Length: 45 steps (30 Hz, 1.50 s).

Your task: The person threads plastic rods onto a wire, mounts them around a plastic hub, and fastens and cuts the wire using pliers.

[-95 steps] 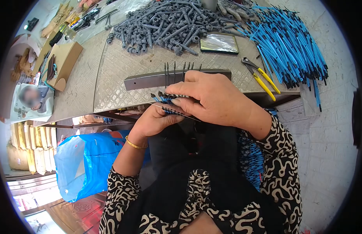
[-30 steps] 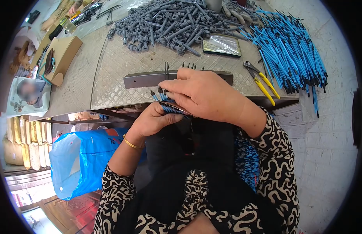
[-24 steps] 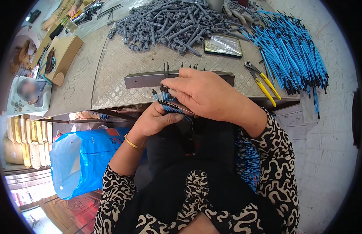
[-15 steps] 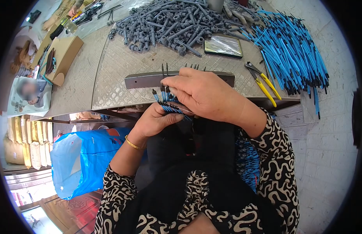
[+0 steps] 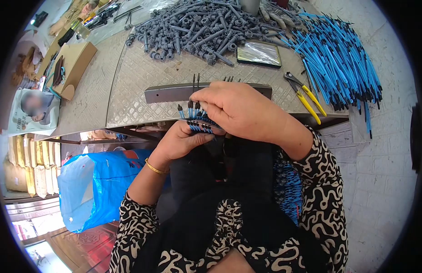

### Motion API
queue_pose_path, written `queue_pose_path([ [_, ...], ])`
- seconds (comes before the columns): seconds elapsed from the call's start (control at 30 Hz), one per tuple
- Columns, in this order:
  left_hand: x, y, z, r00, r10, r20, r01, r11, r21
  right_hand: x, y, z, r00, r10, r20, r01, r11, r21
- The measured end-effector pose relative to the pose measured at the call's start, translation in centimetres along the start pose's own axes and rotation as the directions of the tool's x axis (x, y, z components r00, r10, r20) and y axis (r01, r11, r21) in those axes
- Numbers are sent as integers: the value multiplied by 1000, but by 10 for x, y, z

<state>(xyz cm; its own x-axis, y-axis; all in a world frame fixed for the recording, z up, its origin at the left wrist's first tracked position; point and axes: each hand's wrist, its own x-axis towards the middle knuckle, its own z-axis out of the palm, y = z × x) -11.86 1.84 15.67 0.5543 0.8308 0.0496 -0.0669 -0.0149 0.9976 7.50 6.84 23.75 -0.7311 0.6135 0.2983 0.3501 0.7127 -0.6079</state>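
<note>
A bunch of thin blue rods with black tips (image 5: 195, 127) lies in my left hand (image 5: 181, 140), which is closed around it with the thumb along the near side. Just above it, my right hand (image 5: 247, 111) is closed, its thumb and fingertips pinched at the upright black ends of several rods. The palm side and part of the bunch are hidden under the right hand. Right behind the fingers, a grey metal bar (image 5: 170, 94) lies along the table's front edge, with several thin dark pins (image 5: 196, 79) standing up at it.
Grey plastic fittings (image 5: 192, 32) are heaped at the back of the table (image 5: 142, 109). A black-framed flat tray (image 5: 258, 53), yellow-handled cutters (image 5: 306, 98) and a large pile of blue rods (image 5: 338, 59) lie to the right. A cardboard box (image 5: 77, 68) stands left; a blue bag (image 5: 106, 186) is below.
Both hands stay almost in place. The rods in my left hand have shifted slightly, their black tips now a little more spread beneath my right fingers.
</note>
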Motion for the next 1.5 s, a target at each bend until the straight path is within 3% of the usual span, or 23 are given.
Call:
queue_pose_path([
  [0.13,-2,0,1,999,-46,-19,46,999,-1,-3,-10,-5,996,71,57,-65,993,-103],
  [0.3,-4,-4,0,994,-110,-21,110,994,0,-4,-12,-4,999,46,19,-43,990,-134],
  [0.43,-3,-10,-2,999,-40,-13,41,991,125,-3,-15,1,997,58,-54,-66,985,-160],
  [0.6,-2,-1,3,994,-102,-36,104,991,79,3,-8,10,993,9,-122,-19,997,-80],
  [0.8,-9,2,8,991,-7,-131,36,976,217,18,-15,9,989,-115,-95,104,988,-111],
  [0.9,-16,11,10,973,96,-210,-49,974,222,32,-22,2,974,-213,-80,203,972,-123],
  [0.93,-14,11,9,977,62,-205,-23,982,188,37,-22,0,966,-247,-74,237,963,-128],
  [1.03,-4,3,1,986,-21,-168,23,1000,11,62,10,9,977,-209,40,210,978,-20],
  [1.17,-2,-3,-2,987,-75,-141,52,985,-166,54,13,3,996,58,64,-72,969,235],
  [1.27,-2,0,-6,989,-103,-102,74,965,-252,33,12,-11,977,215,12,-208,926,315],
  [1.37,-1,1,-9,989,-128,-71,111,972,-209,14,14,-23,954,273,121,-295,921,254],
  [1.5,1,5,-7,990,-129,-64,116,978,-175,7,17,-18,985,174,1,-172,974,148],
])
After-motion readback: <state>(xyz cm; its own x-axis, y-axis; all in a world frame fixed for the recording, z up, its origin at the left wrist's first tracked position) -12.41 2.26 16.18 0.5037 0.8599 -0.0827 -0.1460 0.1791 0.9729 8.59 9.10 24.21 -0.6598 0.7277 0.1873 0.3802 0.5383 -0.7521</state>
